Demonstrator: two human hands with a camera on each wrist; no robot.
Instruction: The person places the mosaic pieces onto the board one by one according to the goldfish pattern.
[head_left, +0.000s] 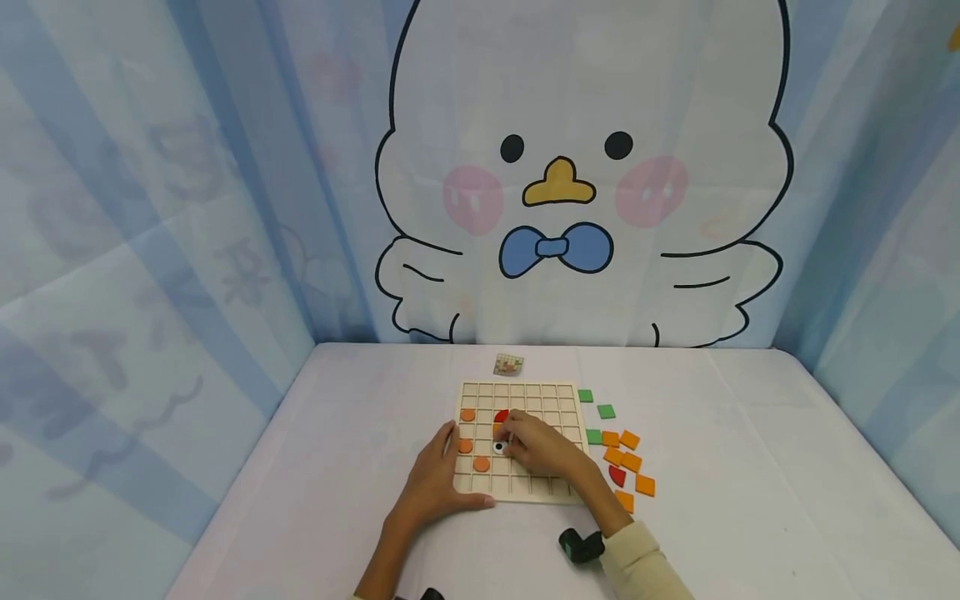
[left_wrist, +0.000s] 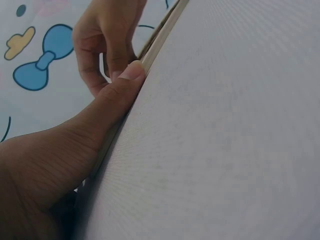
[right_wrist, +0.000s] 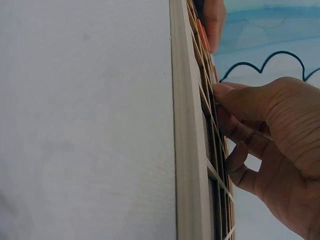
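Note:
A pale wooden grid board (head_left: 525, 486) lies on the table. My left hand (head_left: 432, 482) rests along its left side, the thumb stretched along the front edge; in the left wrist view that thumb (left_wrist: 105, 107) presses against the rim. Over the middle of the board, my right hand (head_left: 542, 446) pinches a small white round piece with a black dot (head_left: 499, 447). Right beyond the fingertips are a red piece (head_left: 502, 415) and an orange piece (head_left: 497, 430). Orange discs (head_left: 482, 464) sit in cells at the left. In the right wrist view, curled fingers (right_wrist: 242, 102) meet the grid.
Right of the board lie several orange squares (head_left: 645, 485), green squares (head_left: 606, 412) and a red quarter-round piece (head_left: 617, 476). A small patterned card (head_left: 508, 364) is behind the board. A black device (head_left: 581, 547) is at the right wrist. A printed curtain (head_left: 570, 308) hangs behind.

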